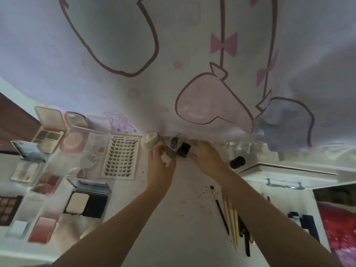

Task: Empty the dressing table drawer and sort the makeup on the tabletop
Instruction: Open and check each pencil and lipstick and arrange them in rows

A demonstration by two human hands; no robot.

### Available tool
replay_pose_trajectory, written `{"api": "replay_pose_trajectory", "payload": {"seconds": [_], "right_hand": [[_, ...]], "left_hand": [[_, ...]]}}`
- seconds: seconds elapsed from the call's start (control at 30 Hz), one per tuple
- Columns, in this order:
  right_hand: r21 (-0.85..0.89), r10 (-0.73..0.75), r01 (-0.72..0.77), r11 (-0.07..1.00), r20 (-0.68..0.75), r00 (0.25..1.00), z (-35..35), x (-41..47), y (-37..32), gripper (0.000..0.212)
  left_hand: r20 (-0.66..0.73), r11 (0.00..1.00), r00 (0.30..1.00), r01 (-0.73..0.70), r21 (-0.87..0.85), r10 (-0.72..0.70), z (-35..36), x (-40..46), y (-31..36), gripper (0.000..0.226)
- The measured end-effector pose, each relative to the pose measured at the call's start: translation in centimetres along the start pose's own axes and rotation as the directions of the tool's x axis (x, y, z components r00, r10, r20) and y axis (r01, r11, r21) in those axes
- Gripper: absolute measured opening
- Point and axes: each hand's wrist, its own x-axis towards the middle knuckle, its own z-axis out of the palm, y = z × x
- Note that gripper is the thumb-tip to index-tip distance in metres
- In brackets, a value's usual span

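Bottles stand between both hands at tabletop's back edge

A cartoon-printed curtain hangs behind; possibly red fabric lower right.

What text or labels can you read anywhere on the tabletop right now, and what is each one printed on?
"XOYO": top edge of the false-lash tray, left of the left hand.
Smaller print beside "XOYO" on the same tray: too blurred to read.
Emblem on the round white compact: not legible.
Bottles by the right hand: no readable label.
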Motion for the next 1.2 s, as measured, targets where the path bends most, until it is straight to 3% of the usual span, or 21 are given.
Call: {"api": "replay_pose_trajectory", "payload": {"seconds": [0.1, 0.2, 0.33, 0.4, 0.53, 0.7, 0.87, 1.03, 1.13, 1.2], "right_hand": [[-0.249, -0.036, 0.033, 0.968, -0.01, 0.999, -5.0, -2.7, 0.9, 0.029], [-0.541, 0.092, -0.039, 0.84, 0.071, 0.993, -7.7, -4.2, 1.5, 0.03], [-0.674, 0.273, -0.099, 0.732, 0.157, 0.949, -7.7, -4.0, 2.1, 0.028], [-0.701, 0.294, -0.109, 0.705, 0.148, 0.944, -7.4, -3.8, 2.5, 0.026], [-0.549, 0.246, -0.152, 0.822, 0.101, 0.964, -7.0, -4.5, 3.8, 0.011], [-0.4, 0.125, -0.072, 0.914, 0.107, 0.986, -8.1, -6.2, 2.9, 0.032], [-0.41, 0.194, -0.129, 0.903, 0.12, 0.974, -9.1, -6.6, -1.7, 0.06], [-0.231, -0.065, 0.064, 0.971, 0.006, 0.998, -8.9, -8.4, -6.9, 0.042], [-0.135, -0.236, 0.221, 0.966, -0.109, 0.966, -8.8, -10.8, -9.0, 0.038], [-0.133, -0.301, 0.292, 0.947, -0.055, 0.952, -9.3, -12.5, -10.3, 0.031]], "left_hand": [[-0.028, 0.997, 0.999, -0.035, 0.068, 0.037, -0.1, -3.4, -0.7, 0.021], [0.244, 0.995, 0.97, -0.031, 0.09, 0.008, 3.3, -4.7, 0.4, 0.02], [0.588, 0.983, 0.809, -0.116, 0.145, 0.009, 9.7, -3.6, 2.5, 0.052], [0.664, 0.979, 0.747, -0.131, 0.158, -0.007, 12.1, -2.8, 3.1, 0.051], [0.671, 0.971, 0.741, -0.184, 0.151, 0.036, 12.9, -2.5, 3.5, 0.031], [0.7, 0.984, 0.704, -0.177, 0.008, 0.121, 7.2, -3.2, 3.7, 0.023], [0.635, 0.908, 0.712, -0.416, 0.039, 0.299, 0.2, -3.8, 5.7, 0.028], [0.647, 0.961, 0.717, -0.258, -0.101, 0.261, -6.6, -4.3, 8.6, 0.035], [0.754, 0.968, 0.613, -0.077, -0.241, 0.236, -10.2, -5.2, 10.1, 0.043], [0.766, 0.95, 0.577, -0.057, -0.308, 0.283, -12.2, -6.0, 10.6, 0.033]]}}
